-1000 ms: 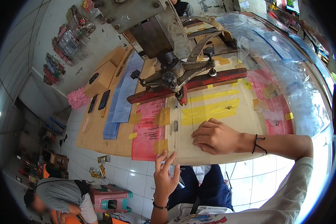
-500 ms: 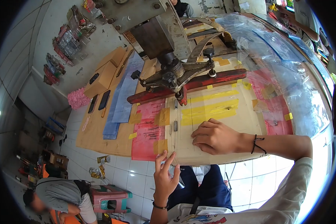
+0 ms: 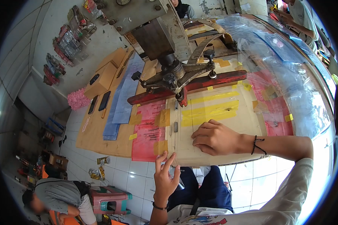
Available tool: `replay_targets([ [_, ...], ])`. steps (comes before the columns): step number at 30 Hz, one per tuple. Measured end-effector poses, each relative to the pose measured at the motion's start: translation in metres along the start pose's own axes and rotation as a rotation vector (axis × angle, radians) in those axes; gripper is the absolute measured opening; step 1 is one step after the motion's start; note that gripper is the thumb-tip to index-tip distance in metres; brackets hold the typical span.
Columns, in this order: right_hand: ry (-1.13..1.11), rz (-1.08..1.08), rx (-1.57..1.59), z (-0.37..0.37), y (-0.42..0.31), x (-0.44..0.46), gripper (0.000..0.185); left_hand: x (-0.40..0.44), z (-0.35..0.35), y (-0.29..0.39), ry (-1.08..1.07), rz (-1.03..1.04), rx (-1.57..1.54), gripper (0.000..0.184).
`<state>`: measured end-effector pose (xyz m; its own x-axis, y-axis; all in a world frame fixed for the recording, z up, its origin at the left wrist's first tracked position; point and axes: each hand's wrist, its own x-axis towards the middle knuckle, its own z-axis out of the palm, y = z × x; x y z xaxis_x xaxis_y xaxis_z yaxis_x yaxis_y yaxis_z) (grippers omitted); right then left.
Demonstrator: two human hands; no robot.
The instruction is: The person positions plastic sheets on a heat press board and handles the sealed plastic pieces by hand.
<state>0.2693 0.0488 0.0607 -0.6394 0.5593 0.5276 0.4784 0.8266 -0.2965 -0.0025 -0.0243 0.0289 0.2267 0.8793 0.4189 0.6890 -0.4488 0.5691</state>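
My right hand (image 3: 216, 139) rests palm down on a beige board (image 3: 248, 129), fingers bent and a little apart, their tips on its surface. At the board's near left edge is my left hand (image 3: 166, 178), two fingers stretched onto the edge and the thumb apart; I see nothing gripped in it. A thin clear sheet seems to lie over the board, but its outline is hard to make out. Yellow tape strips (image 3: 214, 110) cross the board beyond my right hand. Above its far part sits a red press bar (image 3: 218, 82) on a metal clamp head (image 3: 172, 73).
Blue sheets (image 3: 120, 101) and two phones (image 3: 104, 100) lie left, near cardboard boxes (image 3: 101, 78). Red sheeting (image 3: 148, 135) flanks the board. Clear plastic (image 3: 308, 97) covers the right side. One person (image 3: 60, 195) bends by a stool (image 3: 109, 200); others are at the back.
Both my hands stay where they were, with only a slight shift of the view. The person at the far upper right has moved their arms and body a little.
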Motion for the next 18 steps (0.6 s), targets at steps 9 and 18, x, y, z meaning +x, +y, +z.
replay_targets([
  [9,-0.01,0.004,0.002,-0.0023,-0.0009,0.0012,0.013,0.0004,-0.0001,-0.0007,-0.007,-0.006,0.003,0.046],
  [18,-0.01,0.009,0.001,-0.001,-0.0005,0.0014,0.013,0.0005,0.0027,-0.0048,0.022,0.032,0.002,0.045],
])
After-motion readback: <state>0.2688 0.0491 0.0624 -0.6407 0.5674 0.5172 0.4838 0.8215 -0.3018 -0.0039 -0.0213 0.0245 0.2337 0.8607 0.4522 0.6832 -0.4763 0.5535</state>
